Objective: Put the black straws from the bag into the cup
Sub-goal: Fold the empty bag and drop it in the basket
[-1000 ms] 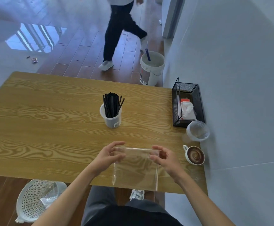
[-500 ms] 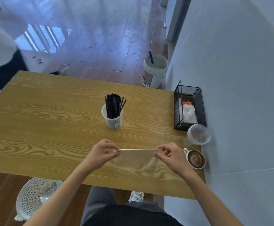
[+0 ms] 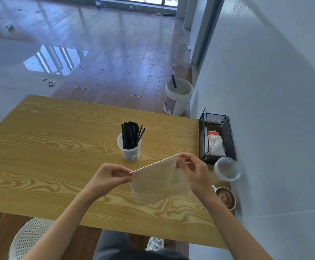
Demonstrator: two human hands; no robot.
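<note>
A bundle of black straws stands upright in a translucent white cup at the middle of the wooden table. Nearer to me, a clear plastic bag with nothing visible inside hangs above the table, stretched by its top edge. My left hand pinches the left corner of that edge. My right hand pinches the right corner, held higher, so the edge slants up to the right.
A black mesh box with tissues, a clear plastic cup and a coffee cup line the table's right side by the wall. A white bucket stands on the floor beyond. A white perforated basket sits below left.
The bag's top edge went from level to slanted as my right hand rose. The person walking behind the table has left the view. The camera tilted up.
</note>
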